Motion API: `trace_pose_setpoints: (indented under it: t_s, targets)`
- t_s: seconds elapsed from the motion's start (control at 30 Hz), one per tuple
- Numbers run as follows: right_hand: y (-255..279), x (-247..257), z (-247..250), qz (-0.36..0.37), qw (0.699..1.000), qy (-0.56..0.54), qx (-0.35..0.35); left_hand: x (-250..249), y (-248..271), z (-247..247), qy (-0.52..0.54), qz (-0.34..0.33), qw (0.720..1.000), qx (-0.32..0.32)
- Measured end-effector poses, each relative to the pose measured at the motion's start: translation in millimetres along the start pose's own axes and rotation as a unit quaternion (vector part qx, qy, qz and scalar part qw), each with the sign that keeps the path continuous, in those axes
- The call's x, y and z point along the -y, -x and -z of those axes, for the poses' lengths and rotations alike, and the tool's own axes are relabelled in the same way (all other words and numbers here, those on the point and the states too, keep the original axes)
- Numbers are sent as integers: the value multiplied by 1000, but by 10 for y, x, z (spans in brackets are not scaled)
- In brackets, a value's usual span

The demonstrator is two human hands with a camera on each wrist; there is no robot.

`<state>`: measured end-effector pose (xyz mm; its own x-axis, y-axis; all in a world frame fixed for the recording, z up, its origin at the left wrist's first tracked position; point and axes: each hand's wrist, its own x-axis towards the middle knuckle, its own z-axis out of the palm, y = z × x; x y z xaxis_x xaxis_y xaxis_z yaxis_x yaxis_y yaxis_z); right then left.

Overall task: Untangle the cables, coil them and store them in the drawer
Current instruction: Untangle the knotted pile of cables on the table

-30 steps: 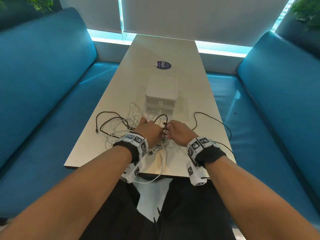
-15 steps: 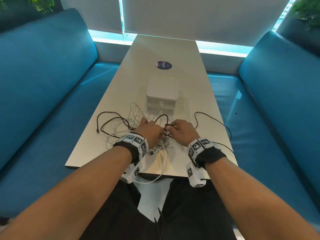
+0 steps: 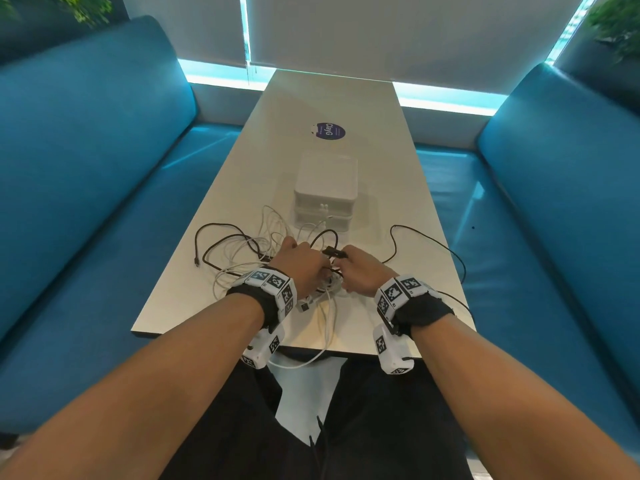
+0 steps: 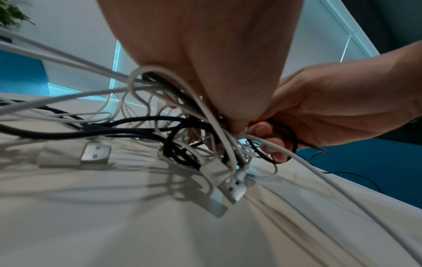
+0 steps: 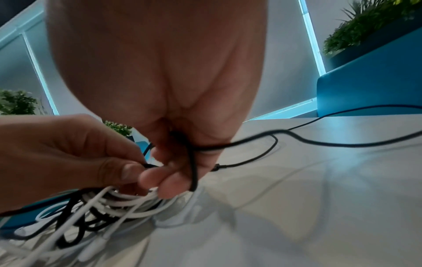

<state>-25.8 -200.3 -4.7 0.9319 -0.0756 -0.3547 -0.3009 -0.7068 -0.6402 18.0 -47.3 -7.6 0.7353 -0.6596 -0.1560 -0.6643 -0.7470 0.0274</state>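
Cables [image 3: 263, 251], tangled on tabletop [image 3: 381, 188], both hands' fingers [image 5: 173, 182] curled pinching them, drawer unit [image 3: 325, 188] shut, contents unseen

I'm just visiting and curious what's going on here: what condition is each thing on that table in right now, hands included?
white cables: tangled with the black ones, uncoiled, one loop hanging off the table's near edge
black cables: uncoiled, sprawled across the table
drawer box: shut, no cables inside yet
left hand: grips the knot of cables
right hand: pinches a black cable
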Motion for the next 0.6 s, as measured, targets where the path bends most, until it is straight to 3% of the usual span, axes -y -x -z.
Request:
trace_pose_setpoints:
  t_s: [0.1,0.6]
  targets:
    - [25,-15,16,12,999,-31,-24,-2,11,14,15,0,1000,0]
    - [73,-24,77,102,987,118,-30,-4,-1,10,14,-13,1000,-13]
